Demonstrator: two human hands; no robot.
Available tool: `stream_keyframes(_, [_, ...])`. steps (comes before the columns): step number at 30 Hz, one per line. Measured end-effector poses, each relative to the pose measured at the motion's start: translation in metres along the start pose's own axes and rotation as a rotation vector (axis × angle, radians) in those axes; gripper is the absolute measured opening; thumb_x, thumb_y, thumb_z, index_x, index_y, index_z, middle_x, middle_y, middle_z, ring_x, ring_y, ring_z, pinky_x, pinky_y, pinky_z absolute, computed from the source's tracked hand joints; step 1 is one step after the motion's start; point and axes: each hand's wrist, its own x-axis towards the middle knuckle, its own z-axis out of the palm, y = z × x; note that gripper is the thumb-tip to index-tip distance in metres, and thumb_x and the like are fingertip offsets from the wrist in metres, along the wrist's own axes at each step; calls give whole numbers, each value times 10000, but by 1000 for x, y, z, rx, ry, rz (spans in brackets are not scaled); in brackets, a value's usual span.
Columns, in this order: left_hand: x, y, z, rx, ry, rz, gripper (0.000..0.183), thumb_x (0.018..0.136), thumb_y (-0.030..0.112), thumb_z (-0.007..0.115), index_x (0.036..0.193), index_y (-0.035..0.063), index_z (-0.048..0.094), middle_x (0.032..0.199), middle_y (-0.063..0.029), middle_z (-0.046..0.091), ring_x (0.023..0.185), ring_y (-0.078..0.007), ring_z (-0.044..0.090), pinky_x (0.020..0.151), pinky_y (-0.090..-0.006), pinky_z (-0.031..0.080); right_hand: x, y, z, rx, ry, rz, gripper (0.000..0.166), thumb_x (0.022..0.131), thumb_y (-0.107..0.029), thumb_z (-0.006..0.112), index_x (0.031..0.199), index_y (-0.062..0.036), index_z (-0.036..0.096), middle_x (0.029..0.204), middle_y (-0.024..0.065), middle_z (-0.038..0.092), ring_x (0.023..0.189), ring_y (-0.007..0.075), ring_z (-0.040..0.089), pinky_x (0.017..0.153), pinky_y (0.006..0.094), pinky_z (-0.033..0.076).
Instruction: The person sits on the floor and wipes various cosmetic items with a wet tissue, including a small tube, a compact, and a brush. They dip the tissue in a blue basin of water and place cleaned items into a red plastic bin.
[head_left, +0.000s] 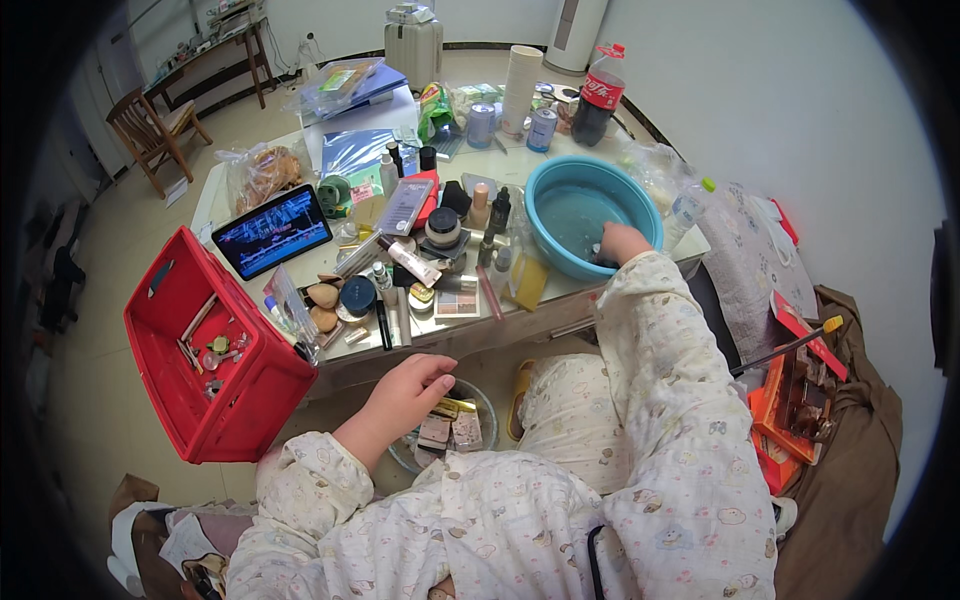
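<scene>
My right hand (624, 244) reaches down into a blue plastic basin (545, 251) of cloudy water at the table's right front. A small dark and whitish thing (598, 253) shows at its fingertips; whether the fingers grip it is unclear. My left hand (416, 386) hovers before the table edge, empty, its thumb apart from the loosely bent fingers. Below it stands a clear round tub (491, 427) with small boxes and packets in it. Makeup spreads over the table left of the basin: an eyeshadow palette (457, 304), a squeeze tube (409, 261), a dark-lidded jar (358, 295) and makeup sponges (323, 295).
A red plastic bin (277, 409) with small items stands tilted at the table's left corner, near a lit tablet (271, 231). Behind the basin are a cola bottle (598, 97), a stack of paper cups (521, 90) and cans (541, 129). A water bottle (686, 214) leans at right.
</scene>
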Motion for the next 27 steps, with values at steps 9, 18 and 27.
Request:
stream_keyframes(9, [1,4,-1,-6,-16,-16,284,937,181,579,1179,37,615,1086,-110,603,929,-208,618,832,-326,504,12,12,6,-95,-68,-12,359,782,-152,647,1128,-59,673,1153,179,653,1086,350,614,926,421,491])
stream_keyframes(18, [0,3,0,5,-8,1,302,932,200,594,1179,26,604,1083,-115,606,923,-218,640,829,-322,513,13,5,1,69,-12,-1,419,825,-183,571,1207,-14,604,1223,205,612,1100,342,601,927,412,491])
stream_keyframes(27, [3,5,0,-3,-6,9,301,931,200,593,1176,26,606,1074,-113,607,908,-215,633,821,-320,510,25,-5,4,1490,133,23,164,891,-179,548,1000,-57,531,842,53,553,737,202,577,631,325,512])
